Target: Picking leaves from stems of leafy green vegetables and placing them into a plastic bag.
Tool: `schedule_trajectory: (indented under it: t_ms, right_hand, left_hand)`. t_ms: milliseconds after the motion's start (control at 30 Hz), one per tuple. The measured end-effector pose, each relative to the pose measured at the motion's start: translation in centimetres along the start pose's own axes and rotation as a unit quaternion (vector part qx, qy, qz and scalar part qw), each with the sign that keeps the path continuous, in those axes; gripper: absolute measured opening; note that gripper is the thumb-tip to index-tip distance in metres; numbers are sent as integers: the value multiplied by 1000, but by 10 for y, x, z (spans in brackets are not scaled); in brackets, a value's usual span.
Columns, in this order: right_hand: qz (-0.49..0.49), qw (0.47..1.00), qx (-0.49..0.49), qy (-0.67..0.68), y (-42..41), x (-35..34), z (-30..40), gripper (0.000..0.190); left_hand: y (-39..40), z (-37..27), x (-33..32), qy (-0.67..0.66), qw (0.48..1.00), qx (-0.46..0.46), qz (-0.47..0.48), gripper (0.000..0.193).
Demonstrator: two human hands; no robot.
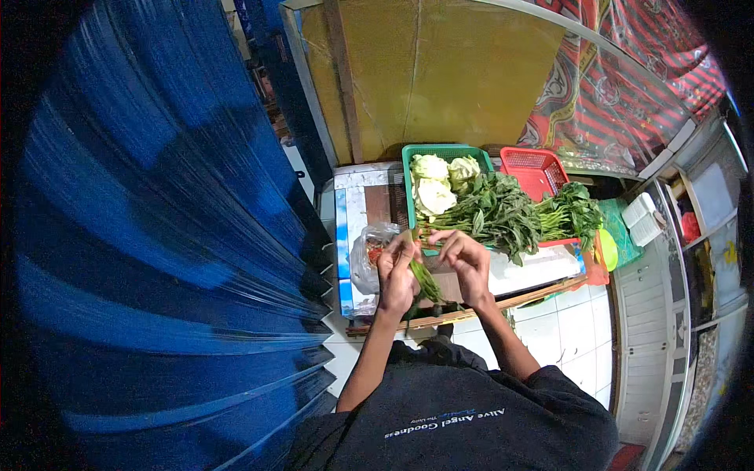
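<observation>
My left hand (399,281) grips a small bunch of green stalks (425,281), its dark leafy ends hanging down toward me. Beside it, my right hand (466,264) is raised with bent fingers near the top of the bunch; whether anything thin is pinched in them is too small to tell. A clear plastic bag (366,272) with small red items (374,252) inside lies just left of my left hand. Beyond my hands, a large heap of leafy greens (500,212) rests with its stems toward the left, against a green plastic basket (406,187) holding several pale cabbages (435,196).
A red plastic basket (527,176) stands behind more leafy greens (565,212). The low table (518,269) has a wooden front edge (530,299). Blue pleated sheeting (194,235) rises close on my left. A yellowish panel (459,76) stands behind, and a white cabinet (645,329) at right.
</observation>
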State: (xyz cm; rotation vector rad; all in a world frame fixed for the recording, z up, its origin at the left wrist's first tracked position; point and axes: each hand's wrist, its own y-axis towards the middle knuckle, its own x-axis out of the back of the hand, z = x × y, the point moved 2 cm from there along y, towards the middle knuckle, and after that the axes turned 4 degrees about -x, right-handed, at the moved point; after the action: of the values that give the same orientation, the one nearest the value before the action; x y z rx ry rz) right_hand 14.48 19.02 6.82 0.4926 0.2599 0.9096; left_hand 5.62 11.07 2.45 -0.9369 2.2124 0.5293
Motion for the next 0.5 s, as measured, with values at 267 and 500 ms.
schedule_trajectory:
  t_ms: [267,500]
  right_hand:
    - [-41,791,-272,546,0,2,-29,35]
    - [-88,909,-260,314,8,-11,-11,64]
  left_hand:
    - [10,2,-3,-40,998,19,44,27]
    - [13,-6,2,30,992,-12,125,39]
